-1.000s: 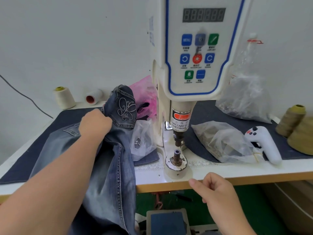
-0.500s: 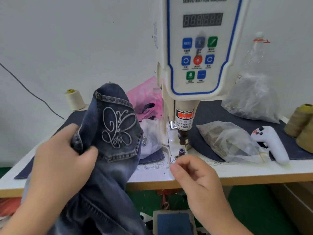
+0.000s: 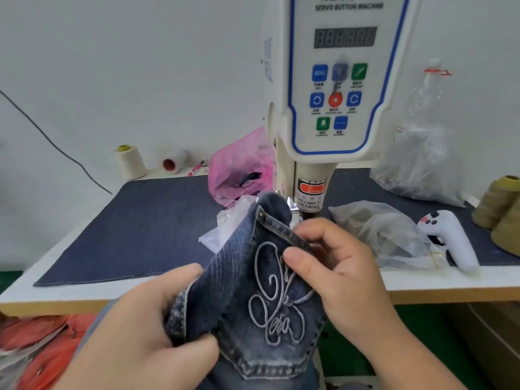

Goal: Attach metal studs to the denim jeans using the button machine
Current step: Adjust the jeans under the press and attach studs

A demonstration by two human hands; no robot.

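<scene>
The right hand [image 3: 337, 266] is now pinching the jeans pocket [image 3: 270, 291] (left hand [image 3: 152, 333] gripping too), bringing it toward the button machine [image 3: 332, 80].

jeans [image 3: 253, 299] before button machine [image 3: 334, 88], thread cones [image 3: 498, 204] right

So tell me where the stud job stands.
Done: one stud sits at the pocket's upper left corner. In hand: left hand and right hand grip the jeans in front of the button machine. Left: the pocket's right corner, hidden by fingers, isn't under the press.
</scene>
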